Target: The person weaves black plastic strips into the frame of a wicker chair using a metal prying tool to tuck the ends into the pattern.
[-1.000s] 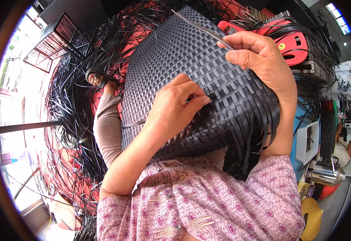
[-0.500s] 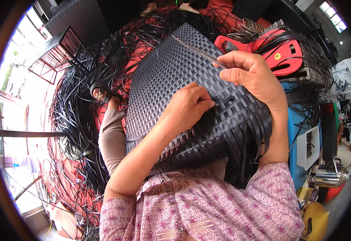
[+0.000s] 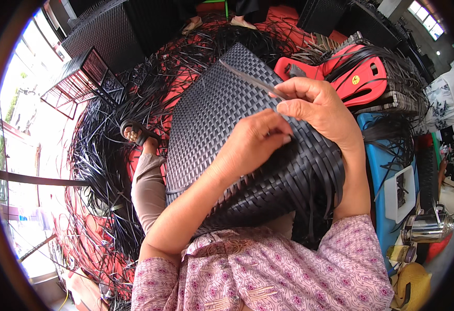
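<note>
A large panel of tightly woven black flat strips (image 3: 211,98) lies across my lap, its near edge rounding downward. My right hand (image 3: 318,106) is closed around a slim, greyish, pointed blade-like tool (image 3: 248,79), held above the weave with its tip toward the far left. Close beside it, my left hand (image 3: 255,142) rests low over the panel, fingers curled and thumb near the index finger. Whatever lies between those fingertips is too dark to make out. Loose black strip ends (image 3: 315,192) hang from the panel's right near corner.
Heaps of loose black strips (image 3: 102,155) cover the red floor at left. A red plastic seat (image 3: 359,80) lies at far right, with a blue surface (image 3: 375,176), a white tray (image 3: 399,194) and a metal kettle (image 3: 427,227) nearer. Someone's feet (image 3: 242,22) show at the far edge.
My left hand has moved slightly right, closer to my right hand, and its fingers have shifted on the weave. My right hand still grips the pointed tool. The view has shifted a little.
</note>
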The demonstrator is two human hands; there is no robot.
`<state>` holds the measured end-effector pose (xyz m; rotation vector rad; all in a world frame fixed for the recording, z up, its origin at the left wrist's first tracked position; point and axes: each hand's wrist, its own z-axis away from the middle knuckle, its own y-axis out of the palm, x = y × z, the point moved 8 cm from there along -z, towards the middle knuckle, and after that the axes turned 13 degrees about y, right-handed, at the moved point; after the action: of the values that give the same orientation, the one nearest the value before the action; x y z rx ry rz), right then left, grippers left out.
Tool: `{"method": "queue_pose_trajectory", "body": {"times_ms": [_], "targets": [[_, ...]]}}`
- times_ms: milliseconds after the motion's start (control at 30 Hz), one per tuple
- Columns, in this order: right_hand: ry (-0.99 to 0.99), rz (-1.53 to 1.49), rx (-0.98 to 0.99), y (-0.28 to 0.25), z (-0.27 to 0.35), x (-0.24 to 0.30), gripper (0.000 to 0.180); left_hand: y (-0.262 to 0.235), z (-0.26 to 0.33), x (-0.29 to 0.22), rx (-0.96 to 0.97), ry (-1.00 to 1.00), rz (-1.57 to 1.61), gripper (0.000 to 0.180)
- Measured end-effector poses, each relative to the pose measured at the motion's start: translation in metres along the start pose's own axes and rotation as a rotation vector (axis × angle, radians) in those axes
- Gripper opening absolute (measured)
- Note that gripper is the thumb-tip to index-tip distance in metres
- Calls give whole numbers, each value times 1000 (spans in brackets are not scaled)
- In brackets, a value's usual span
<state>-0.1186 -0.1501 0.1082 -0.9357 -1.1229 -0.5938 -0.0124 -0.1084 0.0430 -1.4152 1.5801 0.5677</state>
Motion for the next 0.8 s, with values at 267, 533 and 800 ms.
{"method": "queue_pose_trajectory", "body": {"times_ms": [267, 533, 800], "targets": [[-6, -175, -170, -11, 6, 6, 23, -2, -10, 14, -62, -73, 731, 5], [-100, -288, -370, -34, 7, 5, 31, -3, -27, 4, -112, -78, 780, 10], [-113, -280, -399, -36, 7, 7, 32, -7, 1, 18, -246, -195, 795, 13]]}}
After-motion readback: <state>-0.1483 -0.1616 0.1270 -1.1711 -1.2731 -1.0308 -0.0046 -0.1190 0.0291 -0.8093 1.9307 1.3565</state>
